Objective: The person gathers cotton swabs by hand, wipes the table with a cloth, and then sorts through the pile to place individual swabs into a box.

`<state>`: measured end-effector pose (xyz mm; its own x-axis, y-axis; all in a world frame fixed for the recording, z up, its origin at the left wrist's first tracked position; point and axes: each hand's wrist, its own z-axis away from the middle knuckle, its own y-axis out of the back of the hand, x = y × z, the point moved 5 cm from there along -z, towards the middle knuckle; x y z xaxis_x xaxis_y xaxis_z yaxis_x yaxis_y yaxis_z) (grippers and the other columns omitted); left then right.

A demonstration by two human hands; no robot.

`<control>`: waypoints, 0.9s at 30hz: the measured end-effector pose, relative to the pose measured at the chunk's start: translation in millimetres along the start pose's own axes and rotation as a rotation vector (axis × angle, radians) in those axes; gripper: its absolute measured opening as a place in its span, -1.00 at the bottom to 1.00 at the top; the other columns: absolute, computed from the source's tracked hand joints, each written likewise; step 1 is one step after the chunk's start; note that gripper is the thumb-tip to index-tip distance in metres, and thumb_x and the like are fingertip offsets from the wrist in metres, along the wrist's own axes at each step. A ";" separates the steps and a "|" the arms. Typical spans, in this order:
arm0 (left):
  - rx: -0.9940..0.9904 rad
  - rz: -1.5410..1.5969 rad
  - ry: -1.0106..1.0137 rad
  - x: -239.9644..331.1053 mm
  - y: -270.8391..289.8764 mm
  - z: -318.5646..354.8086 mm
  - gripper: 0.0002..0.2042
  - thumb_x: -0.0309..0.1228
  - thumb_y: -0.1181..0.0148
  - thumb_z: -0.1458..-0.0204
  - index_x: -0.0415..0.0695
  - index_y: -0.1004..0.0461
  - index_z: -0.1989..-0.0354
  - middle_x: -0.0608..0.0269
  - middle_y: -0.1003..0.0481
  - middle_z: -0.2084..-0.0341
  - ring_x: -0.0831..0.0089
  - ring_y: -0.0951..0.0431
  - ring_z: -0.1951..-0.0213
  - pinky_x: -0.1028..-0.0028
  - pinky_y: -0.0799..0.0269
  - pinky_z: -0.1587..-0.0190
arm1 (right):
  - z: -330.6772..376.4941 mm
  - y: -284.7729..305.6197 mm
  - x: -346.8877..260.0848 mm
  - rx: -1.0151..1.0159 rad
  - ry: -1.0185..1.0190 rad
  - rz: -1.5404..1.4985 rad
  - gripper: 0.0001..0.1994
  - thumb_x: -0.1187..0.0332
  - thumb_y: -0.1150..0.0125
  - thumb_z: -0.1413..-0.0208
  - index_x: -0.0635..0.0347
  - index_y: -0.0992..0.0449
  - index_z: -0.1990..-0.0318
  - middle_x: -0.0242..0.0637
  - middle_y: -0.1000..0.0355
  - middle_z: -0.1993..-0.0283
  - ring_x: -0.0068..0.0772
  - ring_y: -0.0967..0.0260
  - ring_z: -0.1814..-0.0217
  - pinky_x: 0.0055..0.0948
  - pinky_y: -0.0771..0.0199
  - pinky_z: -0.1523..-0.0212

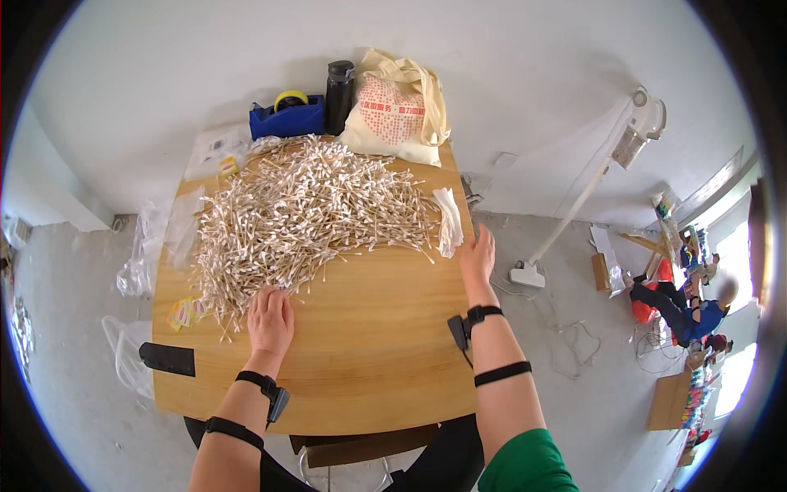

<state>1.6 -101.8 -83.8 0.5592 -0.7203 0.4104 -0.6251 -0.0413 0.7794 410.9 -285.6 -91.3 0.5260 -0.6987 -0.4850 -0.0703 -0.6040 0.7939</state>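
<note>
A wide heap of cotton swabs [303, 205] with white tips and pale sticks covers the far and middle part of the wooden table [377, 344]. At the heap's near edge, my left hand [270, 321] is palm down, its fingers bent together against the swabs. Its fingertips are hidden, and whatever they grip cannot be made out. My right hand [477, 256] is at the table's right edge with fingers stretched out and nothing visible in it. Just left of its fingers lies a long, crumpled white piece [448, 221], of plastic or cloth.
Along the back stand a blue tape dispenser [287, 120], a black bottle [338, 98] and a cream tote bag [398, 115]. Yellow-printed packets [187, 313], clear plastic bags [147, 246] and a black case [167, 359] are on the left. Right: a stick vacuum [574, 205], another person [697, 316].
</note>
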 end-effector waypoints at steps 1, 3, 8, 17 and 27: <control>0.006 0.023 -0.021 7.1 -6.0 -2.7 -0.93 -0.49 -0.15 -0.05 -0.13 -0.42 0.30 0.13 -0.44 0.20 0.10 -0.46 0.09 0.19 -0.39 0.02 | 12.6 13.6 18.8 0.055 -0.038 0.110 -0.56 0.31 -0.04 -0.23 0.23 -0.24 -0.23 -0.01 -0.30 -0.22 -0.03 -0.21 -0.31 -0.13 -0.28 -0.21; 0.012 -0.016 -0.034 -2.6 0.8 0.7 -0.92 -0.50 -0.16 -0.05 -0.13 -0.41 0.30 0.13 -0.44 0.20 0.10 -0.46 0.10 0.20 -0.39 0.02 | 47.1 13.2 7.3 -0.130 -0.202 0.190 -0.53 0.25 -0.02 -0.24 0.23 -0.23 -0.25 -0.03 -0.30 -0.23 -0.07 -0.21 -0.30 -0.14 -0.29 -0.19; 0.044 -0.060 -0.103 3.2 -4.6 2.7 -0.90 -0.50 -0.16 -0.01 -0.12 -0.42 0.30 0.13 -0.43 0.22 0.11 -0.45 0.11 0.21 -0.38 0.03 | 92.1 38.8 -6.8 -0.228 -0.377 0.358 -0.45 0.07 0.05 -0.27 0.23 -0.19 -0.29 -0.10 -0.29 -0.25 -0.14 -0.24 -0.29 -0.18 -0.30 -0.17; -0.089 0.019 -0.309 112.8 -78.2 -64.9 -0.92 -0.44 -0.18 -0.01 -0.09 -0.48 0.33 0.24 -0.39 0.30 0.18 -0.42 0.14 0.22 -0.35 0.09 | 91.0 43.9 -6.9 -0.274 -0.451 0.340 -0.42 0.02 0.11 -0.29 0.24 -0.16 -0.30 -0.09 -0.32 -0.22 -0.10 -0.27 -0.24 -0.16 -0.29 -0.18; -0.127 -0.093 -0.272 112.4 -122.9 -94.9 -0.92 -0.47 -0.23 0.03 -0.14 -0.46 0.40 0.20 -0.37 0.29 0.18 -0.42 0.15 0.23 -0.37 0.11 | 92.4 40.1 -6.5 -0.262 -0.434 0.344 -0.47 0.09 0.09 -0.29 0.25 -0.15 -0.29 -0.11 -0.35 -0.15 -0.12 -0.28 -0.22 -0.18 -0.26 -0.18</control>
<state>192.9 -112.0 -88.6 0.4340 -0.8770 0.2061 -0.4954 -0.0412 0.8677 326.3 -340.7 -90.2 0.1133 -0.9626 -0.2461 0.0649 -0.2400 0.9686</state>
